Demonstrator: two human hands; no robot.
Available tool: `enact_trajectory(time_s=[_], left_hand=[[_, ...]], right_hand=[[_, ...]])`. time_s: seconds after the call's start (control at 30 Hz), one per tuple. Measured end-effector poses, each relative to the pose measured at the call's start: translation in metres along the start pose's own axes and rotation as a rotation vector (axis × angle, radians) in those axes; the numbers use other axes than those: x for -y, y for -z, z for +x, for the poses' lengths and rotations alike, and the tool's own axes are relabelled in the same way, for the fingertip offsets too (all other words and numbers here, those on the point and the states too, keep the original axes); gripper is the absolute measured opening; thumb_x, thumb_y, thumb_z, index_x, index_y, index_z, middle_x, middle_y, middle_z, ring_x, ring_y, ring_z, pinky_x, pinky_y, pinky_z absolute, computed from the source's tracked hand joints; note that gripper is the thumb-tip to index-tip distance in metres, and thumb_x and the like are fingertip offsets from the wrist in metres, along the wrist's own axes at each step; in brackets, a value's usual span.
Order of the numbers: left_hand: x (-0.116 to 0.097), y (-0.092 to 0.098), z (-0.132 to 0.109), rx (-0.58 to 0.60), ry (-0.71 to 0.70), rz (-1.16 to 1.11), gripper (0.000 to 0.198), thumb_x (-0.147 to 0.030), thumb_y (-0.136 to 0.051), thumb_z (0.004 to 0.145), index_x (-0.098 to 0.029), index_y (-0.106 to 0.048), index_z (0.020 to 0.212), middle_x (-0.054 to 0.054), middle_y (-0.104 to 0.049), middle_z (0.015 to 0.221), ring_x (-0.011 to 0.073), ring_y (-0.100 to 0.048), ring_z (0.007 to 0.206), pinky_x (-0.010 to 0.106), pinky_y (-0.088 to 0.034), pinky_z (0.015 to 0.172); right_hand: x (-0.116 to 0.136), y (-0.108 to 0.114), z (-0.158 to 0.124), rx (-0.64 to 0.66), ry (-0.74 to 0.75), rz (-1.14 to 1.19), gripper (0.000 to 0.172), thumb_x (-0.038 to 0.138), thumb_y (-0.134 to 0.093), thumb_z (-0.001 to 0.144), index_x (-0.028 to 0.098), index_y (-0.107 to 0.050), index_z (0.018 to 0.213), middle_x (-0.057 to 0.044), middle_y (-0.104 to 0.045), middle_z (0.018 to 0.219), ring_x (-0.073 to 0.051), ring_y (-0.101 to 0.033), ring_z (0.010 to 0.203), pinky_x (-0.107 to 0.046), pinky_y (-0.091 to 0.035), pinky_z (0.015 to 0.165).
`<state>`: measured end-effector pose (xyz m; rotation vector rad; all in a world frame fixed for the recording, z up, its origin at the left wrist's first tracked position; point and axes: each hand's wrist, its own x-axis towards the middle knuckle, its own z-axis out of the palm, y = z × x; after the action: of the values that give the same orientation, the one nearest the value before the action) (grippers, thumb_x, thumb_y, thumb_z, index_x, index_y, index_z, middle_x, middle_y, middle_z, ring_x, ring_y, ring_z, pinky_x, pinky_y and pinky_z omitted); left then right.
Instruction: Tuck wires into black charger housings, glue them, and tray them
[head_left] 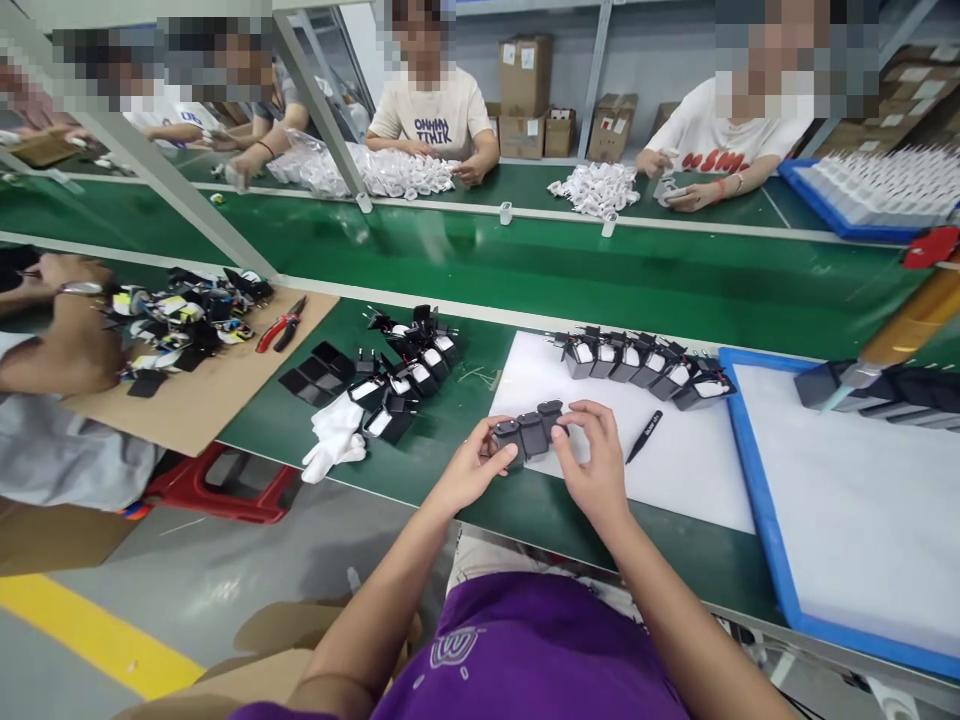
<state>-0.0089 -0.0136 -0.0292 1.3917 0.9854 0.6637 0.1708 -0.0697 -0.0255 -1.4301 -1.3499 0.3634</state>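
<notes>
Side by side in front of me is a short row of black power adapters, held just above a white sheet. The fingers and thumb of my left hand grip the row's left end. At its right end, my right hand pinches the last adapter between thumb and fingers. Behind my hands stands a curved row of open black adapter housings with white parts and wires showing. A black tweezers-like tool lies right of my right hand.
More adapter housings and a white glove lie to the left. Pliers rest on cardboard beside a co-worker's arm. A blue-rimmed tray is at right, under an orange-handled tool. Co-workers sit across the green bench.
</notes>
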Motion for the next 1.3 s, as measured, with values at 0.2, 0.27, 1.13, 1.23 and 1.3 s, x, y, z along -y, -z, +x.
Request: enact_trajectory(time_s=[0.2, 0.27, 1.13, 1.23, 1.3], left_hand=[[0.002, 0.001, -0.012, 0.056, -0.096, -0.021, 0.059, -0.052, -0.061, 0.083, -0.02, -0.043, 0.13, 0.01, -0.054, 0.115, 0.0185, -0.056, 0.092, 0.031, -0.052, 0.08], [0.002, -0.002, -0.018, 0.065, -0.111, 0.007, 0.058, -0.049, -0.061, 0.085, -0.019, -0.042, 0.131, 0.009, -0.056, 0.111, 0.0177, -0.055, 0.091, 0.032, -0.05, 0.085], [0.019, 0.015, 0.008, -0.119, -0.303, 0.4, 0.047, -0.057, -0.052, 0.084, -0.023, -0.058, 0.115, 0.008, -0.069, 0.112, 0.0163, -0.067, 0.072, 0.027, -0.056, 0.072], [0.02, 0.011, 0.009, -0.194, -0.273, 0.551, 0.047, -0.062, -0.051, 0.082, -0.026, -0.063, 0.11, 0.003, -0.072, 0.105, 0.0168, -0.07, 0.074, 0.021, -0.054, 0.059], [0.018, 0.01, 0.011, -0.211, -0.262, 0.621, 0.046, -0.063, -0.053, 0.079, -0.029, -0.066, 0.106, 0.001, -0.073, 0.101, 0.0169, -0.071, 0.072, 0.018, -0.05, 0.047]], right_hand=[[0.02, -0.007, -0.025, 0.183, 0.056, -0.214, 0.035, 0.037, -0.059, 0.085, 0.021, -0.053, 0.116, -0.017, -0.034, 0.136, -0.032, -0.04, 0.129, -0.05, -0.044, 0.1], [0.021, -0.014, -0.031, 0.186, 0.033, -0.25, 0.041, 0.039, -0.06, 0.084, 0.019, -0.05, 0.118, -0.019, -0.027, 0.139, -0.034, -0.036, 0.132, -0.05, -0.045, 0.099], [-0.018, 0.149, -0.059, -0.214, -0.236, -0.247, 0.059, 0.026, -0.071, 0.061, 0.024, -0.033, 0.107, -0.015, -0.038, 0.137, -0.027, -0.046, 0.123, -0.042, -0.04, 0.101], [-0.065, 0.217, -0.054, -0.39, -0.258, -0.368, 0.059, 0.034, -0.073, 0.061, 0.023, -0.034, 0.104, -0.014, -0.043, 0.129, -0.026, -0.051, 0.113, -0.045, -0.042, 0.097], [-0.102, 0.263, -0.041, -0.513, -0.294, -0.441, 0.063, 0.041, -0.074, 0.057, 0.023, -0.034, 0.102, -0.012, -0.048, 0.116, -0.026, -0.053, 0.104, -0.046, -0.045, 0.091]])
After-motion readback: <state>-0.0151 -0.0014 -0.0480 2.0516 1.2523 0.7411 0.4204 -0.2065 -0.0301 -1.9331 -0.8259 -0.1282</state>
